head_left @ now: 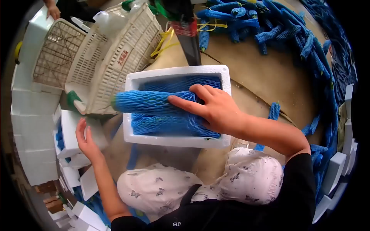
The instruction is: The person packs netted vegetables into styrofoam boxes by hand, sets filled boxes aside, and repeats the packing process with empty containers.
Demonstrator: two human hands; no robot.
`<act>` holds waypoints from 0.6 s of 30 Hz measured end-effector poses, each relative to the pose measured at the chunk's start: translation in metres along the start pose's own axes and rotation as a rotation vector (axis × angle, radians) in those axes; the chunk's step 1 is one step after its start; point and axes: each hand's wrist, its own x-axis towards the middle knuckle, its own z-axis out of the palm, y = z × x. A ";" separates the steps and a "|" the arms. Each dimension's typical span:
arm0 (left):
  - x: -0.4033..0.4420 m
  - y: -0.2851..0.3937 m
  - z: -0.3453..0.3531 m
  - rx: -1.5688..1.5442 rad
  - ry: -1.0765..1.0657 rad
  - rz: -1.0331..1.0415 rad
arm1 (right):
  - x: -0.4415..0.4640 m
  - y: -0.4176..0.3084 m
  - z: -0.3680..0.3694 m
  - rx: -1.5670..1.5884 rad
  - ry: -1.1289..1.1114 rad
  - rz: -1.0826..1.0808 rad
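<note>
A white foam box [177, 143] stands in front of me with several long vegetables in blue net sleeves [158, 124] lying in it. Over the box, my right hand [212, 106] grips one net-sleeved vegetable [142, 101] by its right end, the index finger stretched along it. A hint of green shows at its left tip, which sticks out past the box's left rim; the exact kind is hidden by the net. My left hand [89, 141] is raised to the left of the box, fingers apart and holding nothing, close to another white foam box [77, 134].
White plastic crates [119, 57] lean at the upper left, near another person's hand [53, 12]. Many blue-netted vegetables [269, 27] are heaped in a curve at the upper right. A dark post [190, 50] rises behind the box. Foam pieces [334, 173] line the right edge.
</note>
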 end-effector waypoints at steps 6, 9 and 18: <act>-0.046 0.004 -0.014 -0.023 -0.161 -0.043 | 0.036 0.005 -0.031 0.146 -0.280 0.230; -0.041 0.005 -0.024 -0.020 -0.004 0.050 | 0.039 -0.024 -0.098 0.217 0.038 0.123; -0.028 -0.017 -0.012 0.026 0.115 0.085 | -0.004 -0.060 -0.078 -0.028 -0.184 -0.204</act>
